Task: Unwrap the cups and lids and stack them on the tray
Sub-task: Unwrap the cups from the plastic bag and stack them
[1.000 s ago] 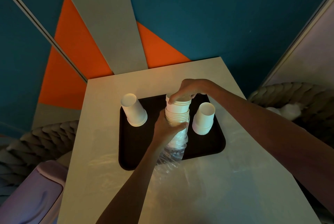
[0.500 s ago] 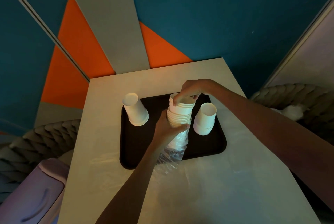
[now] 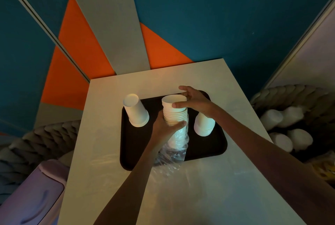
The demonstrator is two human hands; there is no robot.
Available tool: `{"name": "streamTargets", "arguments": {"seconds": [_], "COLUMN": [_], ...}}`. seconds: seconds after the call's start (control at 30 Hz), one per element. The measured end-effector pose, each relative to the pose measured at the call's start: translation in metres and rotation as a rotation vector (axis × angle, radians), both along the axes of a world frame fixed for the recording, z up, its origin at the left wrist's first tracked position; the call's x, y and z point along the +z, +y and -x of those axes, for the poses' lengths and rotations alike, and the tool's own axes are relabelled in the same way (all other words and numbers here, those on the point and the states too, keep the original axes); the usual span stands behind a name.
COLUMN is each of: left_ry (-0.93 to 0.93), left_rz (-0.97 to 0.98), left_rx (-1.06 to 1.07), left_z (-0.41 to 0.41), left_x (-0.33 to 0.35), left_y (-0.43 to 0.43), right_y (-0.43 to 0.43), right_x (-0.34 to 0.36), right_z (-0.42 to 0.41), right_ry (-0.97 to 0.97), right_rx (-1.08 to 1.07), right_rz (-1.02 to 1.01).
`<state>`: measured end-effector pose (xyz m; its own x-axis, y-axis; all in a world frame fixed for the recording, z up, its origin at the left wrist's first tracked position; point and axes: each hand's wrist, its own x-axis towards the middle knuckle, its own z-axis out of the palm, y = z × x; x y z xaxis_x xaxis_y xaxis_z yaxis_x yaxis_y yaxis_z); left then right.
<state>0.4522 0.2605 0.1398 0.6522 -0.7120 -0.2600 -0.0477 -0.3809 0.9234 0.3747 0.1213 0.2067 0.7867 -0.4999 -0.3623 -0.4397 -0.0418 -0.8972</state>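
grip of left hand (image 3: 163,128) on cup stack (image 3: 175,116), right hand (image 3: 196,100) on its top cup (image 3: 172,100)

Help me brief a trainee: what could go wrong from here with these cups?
1. The right hand grips the top cups while the left hand holds the nested stack low, at the plastic wrap. The stack might slip or come apart unevenly.
2. The right wrist hangs just above the upturned cups on the right of the tray and may topple them.
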Motion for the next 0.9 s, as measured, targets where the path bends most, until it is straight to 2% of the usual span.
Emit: {"name": "streamTargets", "arguments": {"seconds": [0.1,0.3,0.7,0.8,0.9], "left_ry": [0.002,-0.027,-0.066,-0.078,-0.075], "left_rz": [-0.006,-0.031,-0.033,-0.029,-0.029], "left_rx": [-0.004,-0.033,-0.053,-0.062,-0.043], "left_z": [0.0,0.004,0.005,0.004,0.002], "left_x": [0.001,0.003,0.006,0.004,0.001], "left_y": [0.001,0.004,0.002,0.004,0.007], "right_y": [0.0,-0.008,-0.009,-0.014,-0.027], "right_x": [-0.001,0.011,0.037,0.049,0.061], "right_z": [0.001,-0.002,-0.021,-0.022,-0.016], "right_ry": [0.006,0.121,0.336,0.316,0.235], "right_rx": [0.014,0.151,0.361,0.316,0.182], "right_rz": [-0.046,0.067,0.446,0.435,0.3]}}
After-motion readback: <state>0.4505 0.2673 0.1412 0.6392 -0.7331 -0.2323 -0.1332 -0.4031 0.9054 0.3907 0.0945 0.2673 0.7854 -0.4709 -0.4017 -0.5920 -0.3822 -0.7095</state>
